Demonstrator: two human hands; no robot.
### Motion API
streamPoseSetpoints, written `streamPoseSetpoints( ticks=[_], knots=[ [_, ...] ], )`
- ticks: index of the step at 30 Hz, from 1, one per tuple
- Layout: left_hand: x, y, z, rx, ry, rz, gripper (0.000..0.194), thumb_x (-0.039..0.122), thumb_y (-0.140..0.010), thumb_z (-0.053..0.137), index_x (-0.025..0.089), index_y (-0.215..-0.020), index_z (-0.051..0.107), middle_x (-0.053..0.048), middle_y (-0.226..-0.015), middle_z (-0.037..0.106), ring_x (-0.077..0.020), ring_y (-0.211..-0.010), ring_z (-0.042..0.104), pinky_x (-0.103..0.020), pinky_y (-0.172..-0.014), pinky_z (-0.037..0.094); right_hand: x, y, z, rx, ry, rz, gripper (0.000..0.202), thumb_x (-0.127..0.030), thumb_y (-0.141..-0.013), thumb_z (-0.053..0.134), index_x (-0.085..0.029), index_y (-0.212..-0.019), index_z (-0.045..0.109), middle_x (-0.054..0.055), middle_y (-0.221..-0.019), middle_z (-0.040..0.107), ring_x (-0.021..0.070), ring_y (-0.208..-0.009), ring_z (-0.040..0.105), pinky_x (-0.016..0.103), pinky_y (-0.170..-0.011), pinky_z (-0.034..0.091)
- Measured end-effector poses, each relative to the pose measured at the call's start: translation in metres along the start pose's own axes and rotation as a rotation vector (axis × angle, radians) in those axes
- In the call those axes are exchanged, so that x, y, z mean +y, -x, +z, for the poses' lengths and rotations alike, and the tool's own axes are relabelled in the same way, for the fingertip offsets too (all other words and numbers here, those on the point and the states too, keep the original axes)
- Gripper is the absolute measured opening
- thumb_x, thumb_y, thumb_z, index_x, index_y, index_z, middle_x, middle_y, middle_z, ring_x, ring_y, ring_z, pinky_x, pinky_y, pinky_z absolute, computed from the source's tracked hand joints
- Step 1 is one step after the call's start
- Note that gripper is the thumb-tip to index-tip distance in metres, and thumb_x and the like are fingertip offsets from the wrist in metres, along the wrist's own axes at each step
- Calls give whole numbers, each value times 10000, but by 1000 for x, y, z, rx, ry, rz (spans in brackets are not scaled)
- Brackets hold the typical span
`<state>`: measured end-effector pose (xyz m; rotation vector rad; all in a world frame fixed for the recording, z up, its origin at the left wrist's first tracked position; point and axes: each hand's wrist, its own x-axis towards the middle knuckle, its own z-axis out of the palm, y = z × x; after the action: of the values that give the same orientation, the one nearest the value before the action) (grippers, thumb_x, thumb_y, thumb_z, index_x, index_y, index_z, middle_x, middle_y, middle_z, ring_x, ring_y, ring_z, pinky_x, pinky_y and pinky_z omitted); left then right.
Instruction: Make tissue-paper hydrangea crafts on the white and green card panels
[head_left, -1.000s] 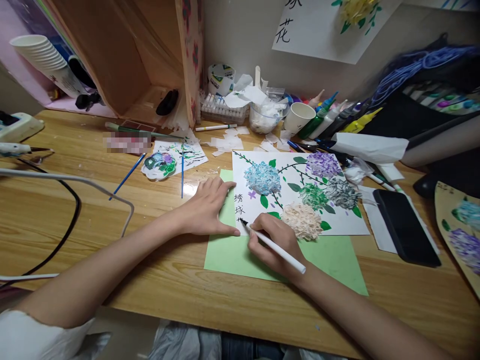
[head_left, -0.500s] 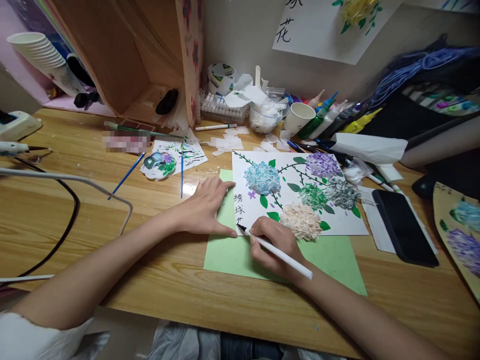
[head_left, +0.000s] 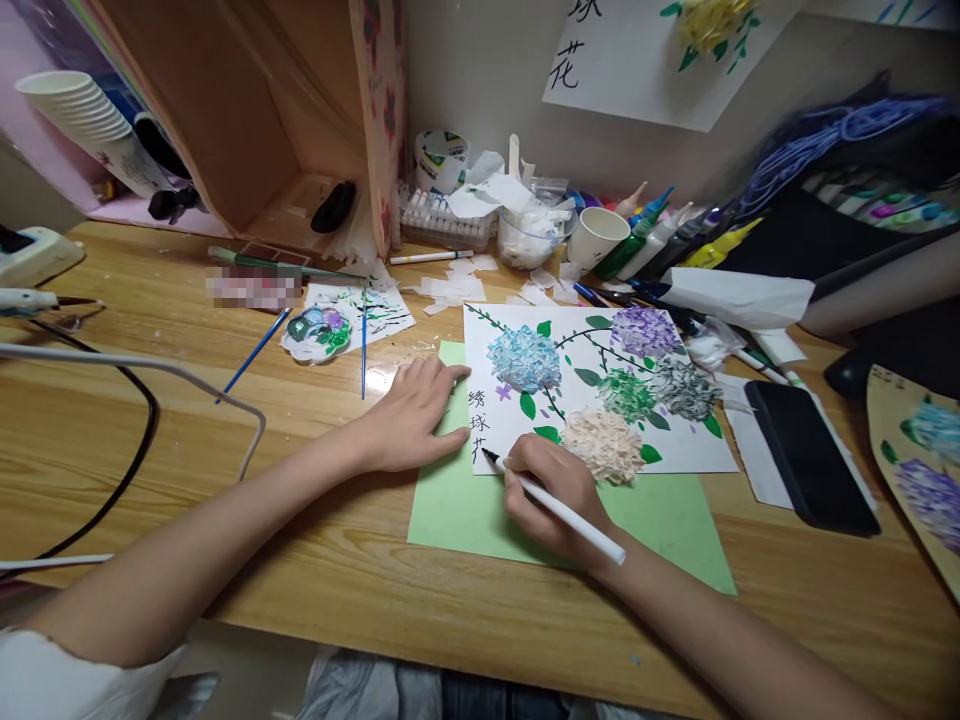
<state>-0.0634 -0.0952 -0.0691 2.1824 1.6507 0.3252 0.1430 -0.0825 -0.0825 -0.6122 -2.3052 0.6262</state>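
Observation:
A white brush pen (head_left: 574,520) is gripped in my right hand (head_left: 555,495), its black tip at the lowest of three black characters (head_left: 478,425) near the left edge of a white sheet (head_left: 487,320). Painted leaves and raised flowers in blue (head_left: 525,358), purple, green, grey and cream (head_left: 604,445) cover the sheet. Beneath it lies a green sheet (head_left: 465,510). My left hand (head_left: 412,415) rests flat with fingers spread, thumb and index fingertip at the white sheet's left edge.
A black phone (head_left: 810,455) lies to the right. Behind are a paper cup (head_left: 598,237), paint bottles (head_left: 637,245) and paper scraps. A paint palette (head_left: 319,333) and blue brushes (head_left: 255,352) are at the left, with cables (head_left: 142,440) nearer. A forearm (head_left: 877,275) shows at the right edge.
More strokes show on the lowest character. My right hand and the pen tip have shifted slightly right, and my left thumb has moved up along the sheet's edge.

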Motion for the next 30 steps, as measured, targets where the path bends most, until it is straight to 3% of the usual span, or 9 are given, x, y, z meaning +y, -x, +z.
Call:
streamPoseSetpoints(
  ticks=[6, 23, 26, 30],
  knots=[
    [1, 1, 1, 21, -13, -1, 554, 458, -822, 441, 152, -1274, 348, -112, -1084, 423, -307, -1076, 380, -488, -954, 314, 0, -2, 1, -55, -11, -84, 199, -36, -719, 434, -220, -682, 367, -16, -569, 388, 137, -523, 372, 261, -485, 311],
    [0, 1, 4, 38, -19, -4, 567, 457, -818, 458, 148, -1283, 355, -111, -1090, 424, -294, -1063, 384, -474, -942, 313, 0, 2, 0, -43, -29, -48, 224, -33, -708, 399, -224, -635, 307, -34, -553, 292, 128, -501, 285, 265, -472, 241],
    [-1, 1, 4, 37, 9, -12, 561, 445, -813, 471, 157, -1282, 361, -107, -1090, 433, -295, -1063, 390, -479, -946, 309, 0, 2, 1, 10, -29, -42, 192, -38, -731, 422, -216, -681, 371, -23, -568, 369, 128, -511, 352, 253, -474, 301],
    [2, 5, -2, 39, 135, -64, 515, 421, -825, 467, 186, -1273, 373, -111, -1139, 433, -295, -1116, 380, -486, -981, 293, -3, 6, 1, 164, -73, -148, 250, -34, -744, 461, -204, -925, 487, 29, -676, 555, 157, -608, 529, 276, -557, 456]
  ],
)
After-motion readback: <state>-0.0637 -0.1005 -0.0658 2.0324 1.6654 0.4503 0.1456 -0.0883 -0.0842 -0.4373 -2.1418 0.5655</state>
